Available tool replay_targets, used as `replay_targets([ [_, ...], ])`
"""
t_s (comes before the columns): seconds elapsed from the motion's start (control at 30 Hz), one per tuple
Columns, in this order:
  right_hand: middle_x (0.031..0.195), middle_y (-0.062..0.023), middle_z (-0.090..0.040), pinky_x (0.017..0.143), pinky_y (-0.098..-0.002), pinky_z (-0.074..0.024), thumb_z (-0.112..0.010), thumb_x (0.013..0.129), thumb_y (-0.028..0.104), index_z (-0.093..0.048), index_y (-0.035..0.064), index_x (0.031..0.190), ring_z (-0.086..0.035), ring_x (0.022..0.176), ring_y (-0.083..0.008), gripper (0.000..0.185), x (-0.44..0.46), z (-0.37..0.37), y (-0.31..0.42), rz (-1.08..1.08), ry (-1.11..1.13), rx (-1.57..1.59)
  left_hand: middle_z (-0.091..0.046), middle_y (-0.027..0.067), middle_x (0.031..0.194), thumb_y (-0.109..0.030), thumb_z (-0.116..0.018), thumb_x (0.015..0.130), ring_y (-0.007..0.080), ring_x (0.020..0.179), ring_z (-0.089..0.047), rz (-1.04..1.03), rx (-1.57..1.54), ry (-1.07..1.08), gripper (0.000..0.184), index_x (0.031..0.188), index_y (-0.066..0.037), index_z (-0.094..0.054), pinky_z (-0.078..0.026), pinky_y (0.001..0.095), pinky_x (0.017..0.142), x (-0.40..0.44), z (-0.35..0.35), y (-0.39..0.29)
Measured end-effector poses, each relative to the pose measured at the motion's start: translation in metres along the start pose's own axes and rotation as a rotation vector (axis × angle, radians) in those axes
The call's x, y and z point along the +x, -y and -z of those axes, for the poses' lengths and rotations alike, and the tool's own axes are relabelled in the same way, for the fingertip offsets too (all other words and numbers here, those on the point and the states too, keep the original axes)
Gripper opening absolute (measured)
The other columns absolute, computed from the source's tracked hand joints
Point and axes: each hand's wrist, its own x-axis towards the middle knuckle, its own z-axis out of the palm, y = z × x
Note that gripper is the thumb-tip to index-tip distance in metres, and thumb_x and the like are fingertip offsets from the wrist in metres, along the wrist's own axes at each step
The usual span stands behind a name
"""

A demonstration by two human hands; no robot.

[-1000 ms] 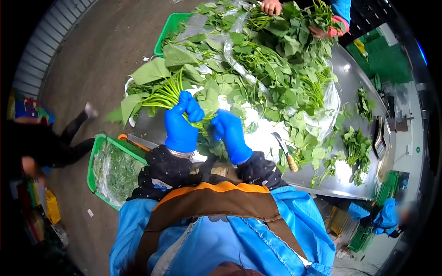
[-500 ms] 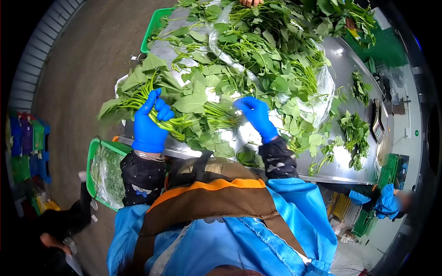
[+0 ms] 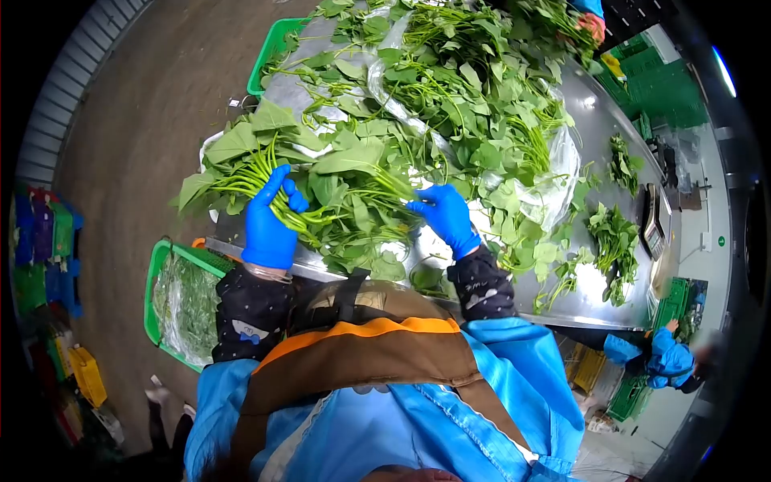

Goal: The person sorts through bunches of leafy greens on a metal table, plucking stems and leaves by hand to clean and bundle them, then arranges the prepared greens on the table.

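Note:
My left hand, in a blue glove, is closed around a bunch of leafy green stems, with the leaves pointing left and the cut ends to the right. My right hand, also gloved in blue, pinches the stem end of a leafy green sprig. That sprig's broad leaf reaches left toward the bunch, and its stem is blurred. Below and between both hands lie more loose leafy greens on the metal table.
A large heap of greens with clear plastic film covers the far table. Small bunches lie at right beside a scale. A green crate stands at lower left. Co-workers' hands and a person are nearby.
My left hand has shifted slightly right and down with its bunch. The right hand has lowered a little, now with a sprig between its fingertips. A co-worker's hand has left the top middle.

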Motion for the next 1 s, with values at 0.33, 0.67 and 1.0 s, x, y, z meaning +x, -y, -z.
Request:
replay_targets([
  [0.33,0.065,0.0003,-0.058,0.053,-0.0206,-0.0397,-0.061,0.079,0.017,-0.066,0.0032,0.087,-0.049,0.056,-0.0067,0.017,0.010,0.040,0.043,-0.259,0.106,0.914,-0.058,0.0047,0.076,-0.018,-0.055,0.083,0.0109,0.062,-0.050,-0.076,0.201,-0.006,0.017,0.090,-0.002,-0.056,-0.040,0.0240,0.058,-0.001,-0.019,0.020],
  [0.67,0.076,-0.0111,-0.058,0.060,-0.0311,-0.0440,-0.062,0.076,0.026,-0.062,0.0061,0.089,-0.057,0.067,-0.0225,0.024,-0.007,0.003,0.078,0.158,0.200,0.443,-0.058,0.0058,0.095,-0.015,-0.055,0.084,0.0143,0.081,-0.056,0.241,0.200,0.240,0.031,0.111,-0.002,-0.049,-0.046,0.0255,0.071,0.017,-0.017,0.059],
  [1.0,0.077,-0.0046,-0.061,0.062,-0.0227,-0.0439,-0.068,0.073,0.013,-0.062,-0.0020,0.092,-0.053,0.067,-0.0077,0.024,-0.004,-0.009,0.084,-0.180,0.199,0.684,-0.059,0.0065,0.096,-0.011,-0.059,0.081,0.0146,0.084,-0.058,0.075,0.198,0.133,0.026,0.104,-0.001,-0.054,-0.048,0.0266,0.070,0.024,-0.010,0.062],
])
